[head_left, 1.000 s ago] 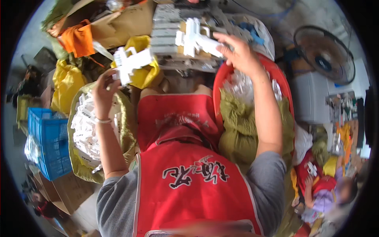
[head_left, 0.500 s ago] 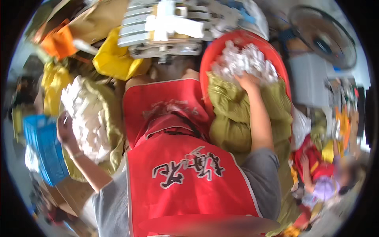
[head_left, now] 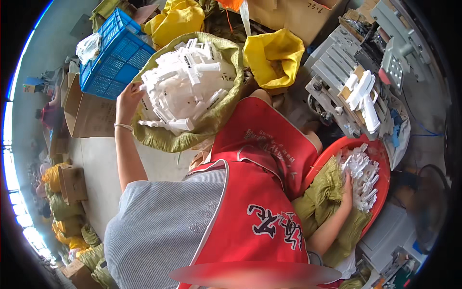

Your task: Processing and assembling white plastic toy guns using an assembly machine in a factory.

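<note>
My left hand (head_left: 127,95) reaches out to the left rim of an olive-green sack (head_left: 192,139) heaped with white plastic parts (head_left: 187,82). Its fingertips pinch one white piece at the edge of the heap. My right hand (head_left: 346,189) lies palm down in a red basin (head_left: 318,166) at my right, on a smaller pile of white plastic parts (head_left: 364,174). Its fingers are buried among the pieces, so I cannot tell whether they hold any. I wear a red apron over a grey shirt.
A grey metal jig (head_left: 334,72) with a white part (head_left: 364,96) on it stands beyond the basin. A yellow bag (head_left: 274,55), a blue crate (head_left: 113,53) and cardboard boxes (head_left: 91,115) ring the sack. Olive cloth (head_left: 327,190) lies beside the basin.
My head has turned and tilted left. Both hands have dropped from the jig. The left went to the green sack and the right into the red basin, where it stays.
</note>
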{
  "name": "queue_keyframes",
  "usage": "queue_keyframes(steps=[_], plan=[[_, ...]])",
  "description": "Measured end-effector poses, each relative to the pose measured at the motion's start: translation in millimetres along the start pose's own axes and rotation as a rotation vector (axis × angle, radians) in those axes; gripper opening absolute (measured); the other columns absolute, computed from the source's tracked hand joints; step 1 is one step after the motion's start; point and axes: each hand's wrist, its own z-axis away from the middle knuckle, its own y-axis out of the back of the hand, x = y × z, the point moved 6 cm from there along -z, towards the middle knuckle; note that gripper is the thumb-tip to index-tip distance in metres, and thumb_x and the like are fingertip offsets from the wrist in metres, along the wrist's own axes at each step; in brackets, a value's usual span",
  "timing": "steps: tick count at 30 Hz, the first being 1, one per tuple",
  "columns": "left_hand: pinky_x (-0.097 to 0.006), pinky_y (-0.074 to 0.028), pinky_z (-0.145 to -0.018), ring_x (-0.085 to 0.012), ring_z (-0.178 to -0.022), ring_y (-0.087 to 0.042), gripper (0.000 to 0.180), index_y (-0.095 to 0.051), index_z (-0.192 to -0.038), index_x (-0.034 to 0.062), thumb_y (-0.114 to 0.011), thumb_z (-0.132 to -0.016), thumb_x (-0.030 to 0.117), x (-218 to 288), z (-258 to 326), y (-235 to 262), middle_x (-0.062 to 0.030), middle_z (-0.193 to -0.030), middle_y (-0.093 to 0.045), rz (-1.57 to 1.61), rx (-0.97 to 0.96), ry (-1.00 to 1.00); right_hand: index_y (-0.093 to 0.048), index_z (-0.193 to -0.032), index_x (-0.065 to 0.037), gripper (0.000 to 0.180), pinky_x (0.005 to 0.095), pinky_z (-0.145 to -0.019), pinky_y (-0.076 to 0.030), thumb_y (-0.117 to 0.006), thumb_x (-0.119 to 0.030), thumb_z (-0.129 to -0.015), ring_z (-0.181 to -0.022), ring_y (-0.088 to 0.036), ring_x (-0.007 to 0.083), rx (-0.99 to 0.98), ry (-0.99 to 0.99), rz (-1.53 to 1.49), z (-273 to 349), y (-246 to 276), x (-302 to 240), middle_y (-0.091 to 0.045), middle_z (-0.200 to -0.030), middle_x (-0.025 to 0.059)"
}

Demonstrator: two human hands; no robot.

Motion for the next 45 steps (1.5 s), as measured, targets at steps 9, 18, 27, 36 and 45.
queue_keyframes(steps=[9,18,27,36,45], plan=[[-0.033,-0.051,-0.080,-0.0248,-0.097,-0.064,0.018,-0.066,-0.104,0.0085,-0.062,-0.086,0.010,96.1,-34.6,-67.9,-0.0090,-0.108,-0.067,-0.098,-0.002,-0.333,-0.038,-0.137,-0.009,0.043,0.0369,-0.100,-0.037,-0.039,-0.017,-0.094,-0.121,-0.048,0.0327,-0.029,-0.276,-0.070,13.3,3.8,25.1,-0.049,-0.132,0.0209],[-0.027,-0.051,-0.072,-0.0174,-0.084,-0.068,0.017,-0.067,-0.099,0.0031,-0.064,-0.083,0.003,271.5,-15.8,-185.6,-0.0101,-0.090,-0.069,0.329,-0.323,-0.626,-0.031,-0.142,-0.021,0.078,0.0430,-0.092,-0.044,-0.049,0.013,-0.074,-0.117,-0.052,0.0334,-0.270,-0.269,0.259,28.6,12.0,-24.4,-0.051,-0.130,0.0194],[-0.027,-0.051,-0.070,-0.0194,-0.079,-0.068,0.011,-0.066,-0.093,0.0008,-0.064,-0.083,0.004,367.0,-2.0,-214.3,-0.0109,-0.087,-0.068,0.479,-0.425,-0.842,-0.030,-0.142,-0.020,0.085,0.0423,-0.094,-0.044,-0.060,0.012,-0.070,-0.121,-0.045,0.0356,0.212,-0.076,0.122,35.7,49.5,-46.3,-0.036,-0.138,0.0167],[-0.037,-0.048,-0.084,-0.0322,-0.094,-0.062,0.034,-0.061,-0.105,0.0041,-0.072,-0.074,0.011,444.9,6.9,-275.0,-0.0126,-0.104,-0.065,0.459,-0.570,-1.219,-0.043,-0.132,-0.007,0.061,0.0426,-0.095,-0.042,-0.066,-0.009,-0.074,-0.110,-0.053,0.0388,0.793,0.115,0.168,37.0,126.6,-105.8,-0.052,-0.125,0.0201],[-0.025,-0.050,-0.080,-0.0105,-0.092,-0.062,0.024,-0.060,-0.108,-0.0021,-0.065,-0.085,0.004,405.2,-26.3,-254.7,-0.0064,-0.105,-0.066,0.828,-0.562,-0.749,-0.046,-0.131,-0.001,0.050,0.0311,-0.099,-0.041,-0.060,0.004,-0.083,-0.117,-0.053,0.0199,0.565,0.518,-0.552,2.4,154.1,-264.3,-0.052,-0.132,0.0104]])
